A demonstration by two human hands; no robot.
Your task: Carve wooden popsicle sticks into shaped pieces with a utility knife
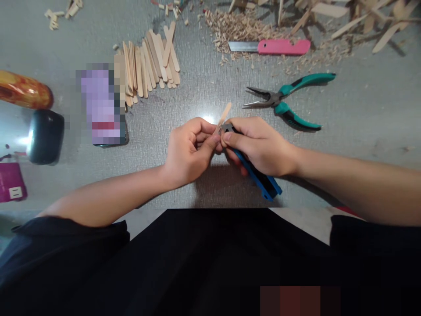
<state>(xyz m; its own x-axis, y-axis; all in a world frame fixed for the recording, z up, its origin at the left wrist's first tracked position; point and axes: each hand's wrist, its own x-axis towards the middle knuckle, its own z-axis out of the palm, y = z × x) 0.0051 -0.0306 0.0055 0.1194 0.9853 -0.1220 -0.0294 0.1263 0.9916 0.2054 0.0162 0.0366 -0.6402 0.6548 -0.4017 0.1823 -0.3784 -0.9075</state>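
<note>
Near the middle of the table, my left hand (pixel 194 151) pinches a wooden craft stick (pixel 225 115) between thumb and fingers, its rounded end pointing up and to the right. My right hand (pixel 259 145) is closed around blue-handled pliers (pixel 255 173), with the handles running down toward me. The dark metal jaws of the pliers sit right beside the stick's lower part. Whether the jaws bite on the stick I cannot tell, since fingers cover the spot.
Craft sticks (pixel 148 61) lie in a row at upper left, beside a phone (pixel 101 105). Green-handled needle-nose pliers (pixel 279 98) rest open at right. A pink-handled knife (pixel 283 47) lies by wood shavings (pixel 237 28). A dark rounded case (pixel 46 137) stands far left.
</note>
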